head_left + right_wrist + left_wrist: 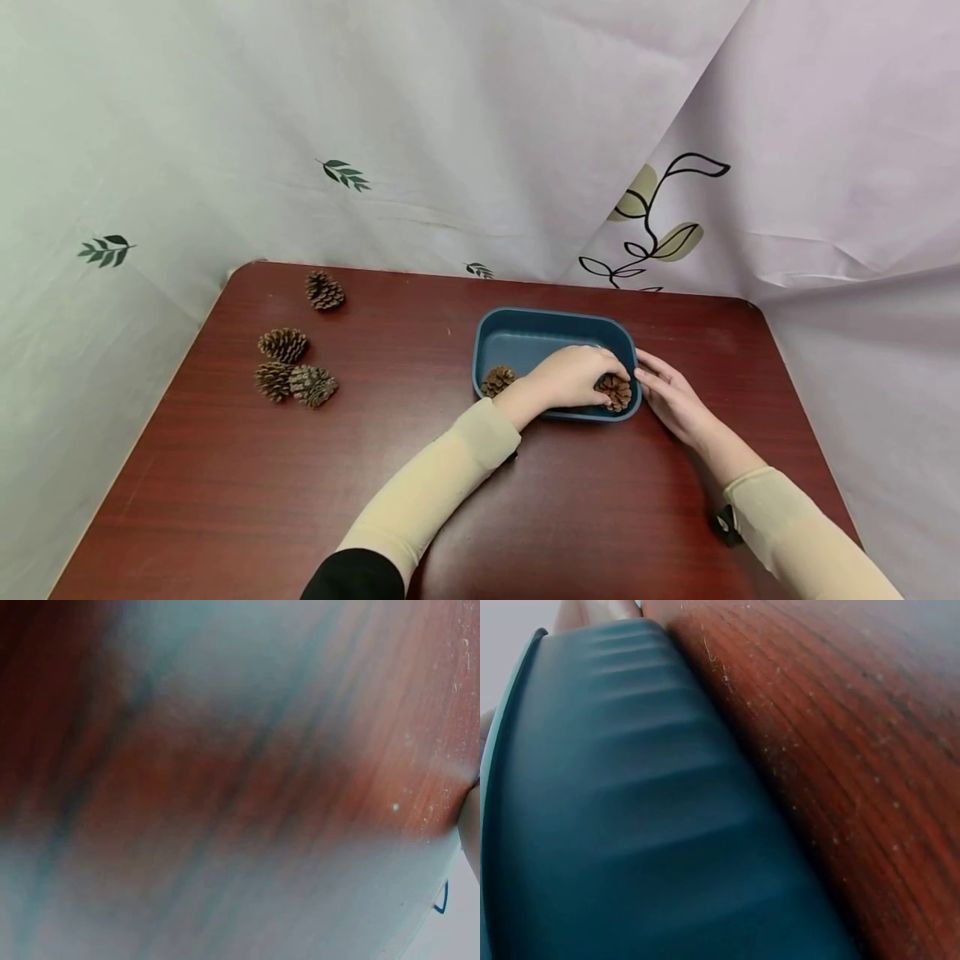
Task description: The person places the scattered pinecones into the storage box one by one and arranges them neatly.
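In the head view my left hand (573, 377) reaches into a blue rectangular tray (480, 346), its fingers and thumb around a brown pine cone (615, 392) at the tray's right end. Another pine cone (498, 381) lies in the tray's front left corner, partly behind the left wrist. My right hand (675, 402) is at the outside of the right wall, its extended fingertips touching near the rim. The left wrist view is filled by the ribbed outer side of the tray (630, 780). Only a sliver of hand (471, 825) shows in the right wrist view.
On the left of the red-brown wooden table (420, 350) lie three pine cones close together, one of them a greyer pine cone (313, 386). A separate pine cone (324, 291) sits near the back edge. A pale curtain (450, 125) with leaf prints hangs behind the table.
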`<state>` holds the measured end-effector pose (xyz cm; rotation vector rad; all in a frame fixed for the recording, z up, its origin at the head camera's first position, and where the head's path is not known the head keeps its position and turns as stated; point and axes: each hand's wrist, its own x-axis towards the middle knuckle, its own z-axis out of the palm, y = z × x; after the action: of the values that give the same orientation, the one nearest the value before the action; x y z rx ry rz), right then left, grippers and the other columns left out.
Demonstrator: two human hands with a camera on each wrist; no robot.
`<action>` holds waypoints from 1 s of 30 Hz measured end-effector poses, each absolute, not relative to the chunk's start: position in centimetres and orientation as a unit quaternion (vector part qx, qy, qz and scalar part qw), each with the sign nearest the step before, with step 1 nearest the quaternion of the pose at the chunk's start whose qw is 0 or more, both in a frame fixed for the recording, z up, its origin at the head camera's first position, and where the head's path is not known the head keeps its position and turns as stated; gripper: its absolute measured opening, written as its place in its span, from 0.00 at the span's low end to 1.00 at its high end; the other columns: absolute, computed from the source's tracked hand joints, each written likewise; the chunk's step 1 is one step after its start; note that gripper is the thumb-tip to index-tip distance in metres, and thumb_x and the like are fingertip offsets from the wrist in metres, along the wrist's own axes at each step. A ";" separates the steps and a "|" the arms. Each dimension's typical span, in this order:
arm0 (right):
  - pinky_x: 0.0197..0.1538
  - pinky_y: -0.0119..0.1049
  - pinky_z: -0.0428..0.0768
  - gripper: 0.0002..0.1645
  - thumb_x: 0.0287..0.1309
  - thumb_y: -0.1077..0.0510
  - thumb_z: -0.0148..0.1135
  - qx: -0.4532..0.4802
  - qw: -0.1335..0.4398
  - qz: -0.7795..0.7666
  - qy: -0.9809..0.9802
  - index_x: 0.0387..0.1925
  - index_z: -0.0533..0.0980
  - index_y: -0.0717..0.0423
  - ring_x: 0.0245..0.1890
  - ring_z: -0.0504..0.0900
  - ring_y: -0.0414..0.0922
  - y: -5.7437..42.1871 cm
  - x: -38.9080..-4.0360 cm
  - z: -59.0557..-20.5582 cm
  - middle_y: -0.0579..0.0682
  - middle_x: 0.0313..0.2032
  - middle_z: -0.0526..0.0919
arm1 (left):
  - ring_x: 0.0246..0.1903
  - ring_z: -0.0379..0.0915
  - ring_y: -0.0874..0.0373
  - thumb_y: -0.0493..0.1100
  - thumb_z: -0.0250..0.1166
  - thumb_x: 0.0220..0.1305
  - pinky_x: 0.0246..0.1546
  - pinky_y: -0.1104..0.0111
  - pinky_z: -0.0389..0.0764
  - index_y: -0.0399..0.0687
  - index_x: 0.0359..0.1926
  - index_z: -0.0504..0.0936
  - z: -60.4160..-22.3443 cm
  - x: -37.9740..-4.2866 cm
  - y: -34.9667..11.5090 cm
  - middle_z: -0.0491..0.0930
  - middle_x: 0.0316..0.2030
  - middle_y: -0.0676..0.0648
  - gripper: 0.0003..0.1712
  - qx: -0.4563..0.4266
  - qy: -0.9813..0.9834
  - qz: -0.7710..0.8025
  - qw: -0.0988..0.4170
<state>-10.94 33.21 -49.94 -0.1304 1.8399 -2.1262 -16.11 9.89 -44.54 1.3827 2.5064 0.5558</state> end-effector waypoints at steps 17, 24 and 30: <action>0.64 0.19 0.77 0.24 0.84 0.64 0.44 -0.052 0.161 -0.762 0.626 0.74 0.68 0.50 0.61 0.81 0.27 33.1 -10.9 -50.0 0.32 0.63 0.82 | 0.61 0.81 0.63 0.51 0.75 0.69 0.63 0.75 0.80 0.58 0.63 0.86 -44.7 -16.4 10.3 0.87 0.60 0.57 0.23 0.463 0.854 0.182 0.154; 0.64 0.19 0.77 0.23 0.84 0.63 0.44 -0.053 0.162 -0.759 0.628 0.72 0.69 0.47 0.61 0.81 0.27 33.1 -11.0 -50.0 0.33 0.62 0.82 | 0.62 0.80 0.63 0.50 0.74 0.70 0.64 0.75 0.80 0.57 0.63 0.86 -44.8 -16.5 10.3 0.87 0.60 0.57 0.23 0.468 0.851 0.184 0.154; 0.64 0.19 0.77 0.23 0.84 0.63 0.45 -0.045 0.161 -0.753 0.636 0.72 0.70 0.45 0.61 0.81 0.26 33.1 -11.0 -50.0 0.31 0.62 0.82 | 0.65 0.78 0.62 0.51 0.73 0.71 0.67 0.73 0.78 0.58 0.64 0.86 -44.6 -16.5 10.2 0.86 0.62 0.57 0.22 0.471 0.849 0.185 0.150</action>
<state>-10.98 33.08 -49.97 -0.1287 1.8167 -2.1516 -16.47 10.21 -44.61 1.3544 2.4390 0.5314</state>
